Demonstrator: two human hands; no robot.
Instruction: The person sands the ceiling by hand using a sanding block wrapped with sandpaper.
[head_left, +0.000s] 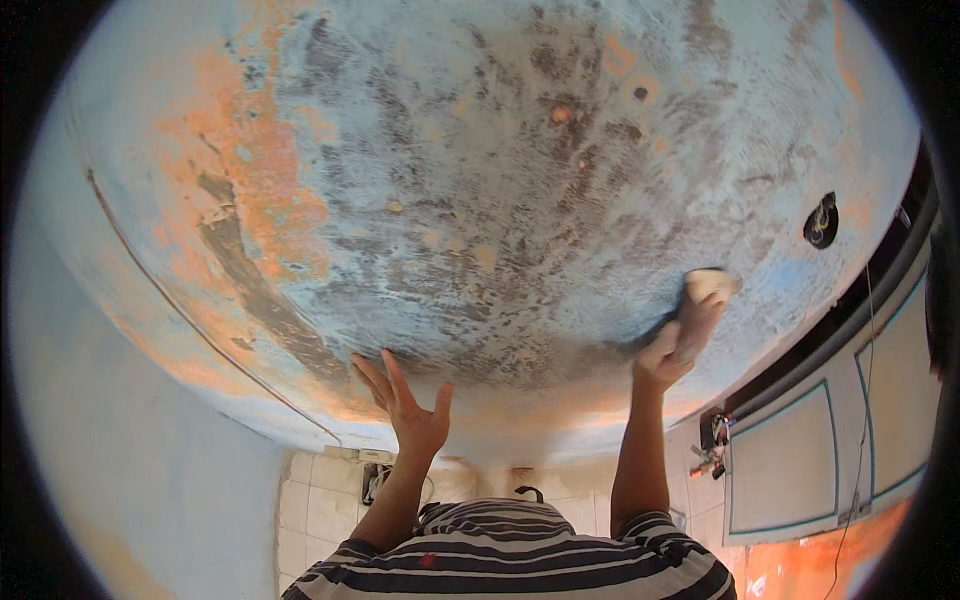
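Observation:
In front of me rises a worn wall (480, 225) with blue, orange and bare grey-brown patches. My right hand (664, 356) grips a blurred block-shaped tool (701, 315), pale at its upper end, held at the wall's right side; its exact kind cannot be told. A dark shadow lies on the wall beside it. Lower left, my left hand (405, 409) has its fingers spread near the wall, by a long grey-brown strip of bare plaster (277, 315), and holds nothing. Whether its fingertips touch the wall is not clear.
A thin cable (180, 307) runs down the wall's left side. At right are a round wall hole with wires (821, 221), a panelled door (784, 457) and a hanging cord (862, 420). Small items (709, 450) sit near the door. Floor tiles (322, 510) show below, with a dark box (373, 480).

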